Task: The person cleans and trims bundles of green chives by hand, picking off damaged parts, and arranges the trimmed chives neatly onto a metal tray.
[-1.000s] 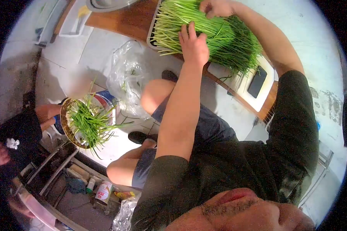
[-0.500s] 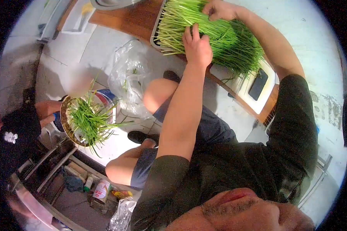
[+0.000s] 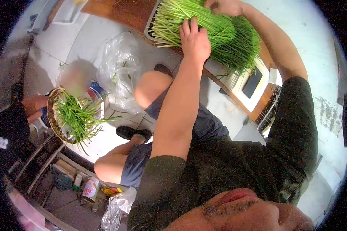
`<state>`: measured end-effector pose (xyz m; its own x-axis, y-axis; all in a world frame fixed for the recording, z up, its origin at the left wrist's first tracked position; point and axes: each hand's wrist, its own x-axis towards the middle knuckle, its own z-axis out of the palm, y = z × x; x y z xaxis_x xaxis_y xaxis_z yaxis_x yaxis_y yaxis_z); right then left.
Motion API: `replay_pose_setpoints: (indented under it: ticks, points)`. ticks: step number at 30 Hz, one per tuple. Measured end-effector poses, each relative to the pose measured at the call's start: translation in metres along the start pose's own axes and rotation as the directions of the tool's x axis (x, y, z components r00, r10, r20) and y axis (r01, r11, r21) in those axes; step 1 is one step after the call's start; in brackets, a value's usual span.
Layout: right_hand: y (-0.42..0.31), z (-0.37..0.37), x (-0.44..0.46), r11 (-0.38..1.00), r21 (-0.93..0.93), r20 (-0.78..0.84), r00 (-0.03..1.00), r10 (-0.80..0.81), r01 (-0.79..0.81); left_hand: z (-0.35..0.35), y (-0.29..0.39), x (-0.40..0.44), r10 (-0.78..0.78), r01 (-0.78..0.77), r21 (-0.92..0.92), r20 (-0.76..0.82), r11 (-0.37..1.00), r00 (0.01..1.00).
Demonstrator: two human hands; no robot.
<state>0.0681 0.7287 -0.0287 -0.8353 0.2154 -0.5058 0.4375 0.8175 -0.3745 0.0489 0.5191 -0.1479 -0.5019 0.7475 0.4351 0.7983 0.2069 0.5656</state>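
A thick, lined-up heap of garlic chives lies in a tray, pale stem ends to the left and dark green tips to the right. My left hand rests on top of the stems with its fingers stretched out and apart. At the far side of the heap, my right hand is closed, with curled fingers pinching at the chives; the fingertips are partly hidden.
The tray sits on a wooden table. A phone lies on a white board. A clear plastic bag is on the floor. At left, another person's arm reaches a basket of chives. A bottle stands on a low shelf.
The whole view has shifted, so the scene sits slightly further left and up. My left hand stays on the chives, and my right hand stays at the far side with curled fingers.
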Motion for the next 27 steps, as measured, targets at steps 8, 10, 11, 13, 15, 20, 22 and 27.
replay_pose_setpoints:
  ticks: [8, 10, 11, 13, 15, 20, 22, 27]
  points:
    - [-0.016, 0.000, -0.001, 0.998, -0.058, 0.010, 0.999, 0.038, -0.037, 0.002, 0.001, 0.001, -0.013, 0.012, -0.012, -0.016, 1.000, 1.000]
    - [-0.019, -0.006, 0.002, 0.988, -0.147, 0.102, 0.993, 0.057, -0.041, 0.002, 0.001, 0.000, -0.003, 0.003, -0.011, -0.022, 1.000, 1.000]
    - [-0.015, -0.005, 0.004, 0.993, -0.116, 0.082, 0.996, 0.029, -0.019, 0.001, 0.000, 0.001, 0.003, -0.003, -0.009, -0.026, 1.000, 1.000]
    - [-0.003, 0.001, 0.006, 0.998, -0.053, 0.039, 0.999, -0.022, 0.025, -0.001, 0.002, 0.002, -0.016, 0.013, -0.071, -0.035, 0.997, 0.999]
    - [0.004, 0.005, 0.008, 0.996, -0.077, 0.002, 0.999, -0.037, 0.037, -0.002, 0.005, 0.001, -0.026, 0.023, -0.097, -0.030, 0.995, 0.999]
    - [0.036, 0.026, 0.029, 0.998, 0.007, -0.089, 0.994, -0.056, 0.056, 0.000, 0.002, 0.000, -0.002, 0.002, 0.012, 0.007, 1.000, 1.000]
    - [0.036, 0.027, 0.033, 0.997, 0.053, -0.120, 0.991, -0.056, 0.063, -0.002, 0.001, 0.002, 0.006, -0.006, 0.013, 0.009, 1.000, 1.000]
    - [0.018, 0.031, 0.027, 0.994, -0.021, -0.135, 0.985, -0.109, 0.107, -0.003, 0.003, 0.002, -0.009, 0.009, 0.011, 0.022, 1.000, 1.000]
